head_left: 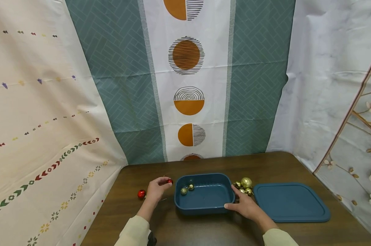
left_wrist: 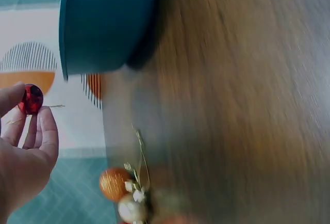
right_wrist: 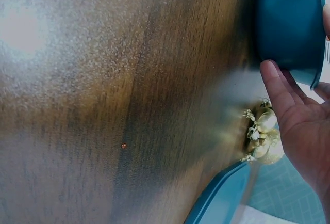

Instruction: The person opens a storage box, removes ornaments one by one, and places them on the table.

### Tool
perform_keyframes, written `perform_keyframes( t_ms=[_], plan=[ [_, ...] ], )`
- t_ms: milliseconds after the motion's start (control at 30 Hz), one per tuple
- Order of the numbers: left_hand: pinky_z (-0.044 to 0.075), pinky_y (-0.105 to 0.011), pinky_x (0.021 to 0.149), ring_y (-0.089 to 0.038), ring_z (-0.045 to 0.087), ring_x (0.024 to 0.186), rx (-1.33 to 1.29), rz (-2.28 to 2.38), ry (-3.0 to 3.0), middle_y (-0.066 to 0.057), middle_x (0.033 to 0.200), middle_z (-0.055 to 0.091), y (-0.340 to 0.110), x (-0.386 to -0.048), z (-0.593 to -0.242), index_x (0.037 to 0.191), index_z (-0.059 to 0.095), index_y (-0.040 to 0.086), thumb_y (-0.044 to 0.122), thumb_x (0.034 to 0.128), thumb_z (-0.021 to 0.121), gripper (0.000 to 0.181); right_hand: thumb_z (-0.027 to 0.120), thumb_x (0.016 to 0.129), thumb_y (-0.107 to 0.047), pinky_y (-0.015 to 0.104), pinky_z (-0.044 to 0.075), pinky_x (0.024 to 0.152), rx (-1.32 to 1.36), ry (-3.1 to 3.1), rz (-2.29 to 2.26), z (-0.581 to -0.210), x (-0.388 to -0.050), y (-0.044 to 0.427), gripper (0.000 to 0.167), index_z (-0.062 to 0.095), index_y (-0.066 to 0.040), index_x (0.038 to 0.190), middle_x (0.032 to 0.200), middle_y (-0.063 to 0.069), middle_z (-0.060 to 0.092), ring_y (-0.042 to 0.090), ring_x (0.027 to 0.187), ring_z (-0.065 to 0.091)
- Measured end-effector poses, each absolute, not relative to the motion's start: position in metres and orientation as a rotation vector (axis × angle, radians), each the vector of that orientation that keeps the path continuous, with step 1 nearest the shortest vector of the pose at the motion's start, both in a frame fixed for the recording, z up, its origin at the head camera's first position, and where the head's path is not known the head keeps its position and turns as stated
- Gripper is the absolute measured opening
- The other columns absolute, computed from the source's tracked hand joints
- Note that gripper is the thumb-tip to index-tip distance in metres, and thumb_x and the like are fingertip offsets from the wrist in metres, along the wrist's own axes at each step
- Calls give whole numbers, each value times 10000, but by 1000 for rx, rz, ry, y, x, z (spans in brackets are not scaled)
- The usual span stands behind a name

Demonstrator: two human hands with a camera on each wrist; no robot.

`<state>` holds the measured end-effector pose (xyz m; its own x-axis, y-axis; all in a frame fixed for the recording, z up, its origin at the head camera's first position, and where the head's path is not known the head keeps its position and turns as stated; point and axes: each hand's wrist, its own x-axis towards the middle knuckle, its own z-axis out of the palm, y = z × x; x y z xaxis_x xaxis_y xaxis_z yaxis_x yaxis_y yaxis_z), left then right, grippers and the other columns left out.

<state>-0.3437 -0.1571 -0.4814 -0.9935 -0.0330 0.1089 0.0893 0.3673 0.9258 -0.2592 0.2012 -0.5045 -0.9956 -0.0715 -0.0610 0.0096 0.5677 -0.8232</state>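
My left hand (head_left: pixel 156 192) pinches a small shiny red ornament ball (head_left: pixel 170 181) just left of the blue container (head_left: pixel 200 211). In the left wrist view the red ball (left_wrist: pixel 33 99) sits between thumb and fingertips, a thin gold string beside it. My right hand (head_left: pixel 246 206) holds the container's right end, thumb at the near corner and fingers along the side. Two small gold ornament balls (head_left: pixel 183 191) lie inside the container at its left. The right wrist view shows the right hand (right_wrist: pixel 304 131) against the container's outer wall (right_wrist: pixel 291 22).
Another red ball (head_left: pixel 141 194) lies left of the left hand, with gold ornaments partly hidden nearby. Several gold ornament balls (head_left: pixel 246 182) cluster right of the container. A flat blue lid (head_left: pixel 291 201) lies further right on the wooden table (head_left: pixel 203 232). Patterned cloths hang behind.
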Motion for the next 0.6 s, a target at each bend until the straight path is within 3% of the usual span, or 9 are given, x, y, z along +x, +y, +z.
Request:
perform_keyframes(
  t_ms=[167, 400, 600],
  plan=[
    [547, -343, 809, -270, 626, 942, -3, -1719, -2447, -151, 1049, 689, -182, -342, -485, 1117, 701, -39, 87, 874, 755, 279, 809, 835, -329, 556, 478, 922, -51, 2709, -1408, -503, -259, 200, 954, 265, -13, 1554, 1331, 280, 554, 395, 1169, 583],
    [546, -396, 819, -265, 639, 952, 89, -1700, -2421, -152, 1041, 697, -219, -338, -491, 1115, 696, -53, 74, 863, 764, 290, 806, 835, -339, 556, 472, 934, -55, 2720, -1394, -503, -259, 200, 952, 273, -5, 1549, 1326, 295, 555, 405, 1180, 576],
    [539, -295, 726, -256, 622, 938, 160, -1619, -2436, -194, 1076, 680, -244, -330, -500, 1103, 689, -73, 78, 868, 761, 288, 806, 832, -356, 569, 456, 954, -59, 2740, -1362, -503, -258, 200, 955, 280, 1, 1545, 1331, 304, 548, 406, 1175, 580]
  ],
)
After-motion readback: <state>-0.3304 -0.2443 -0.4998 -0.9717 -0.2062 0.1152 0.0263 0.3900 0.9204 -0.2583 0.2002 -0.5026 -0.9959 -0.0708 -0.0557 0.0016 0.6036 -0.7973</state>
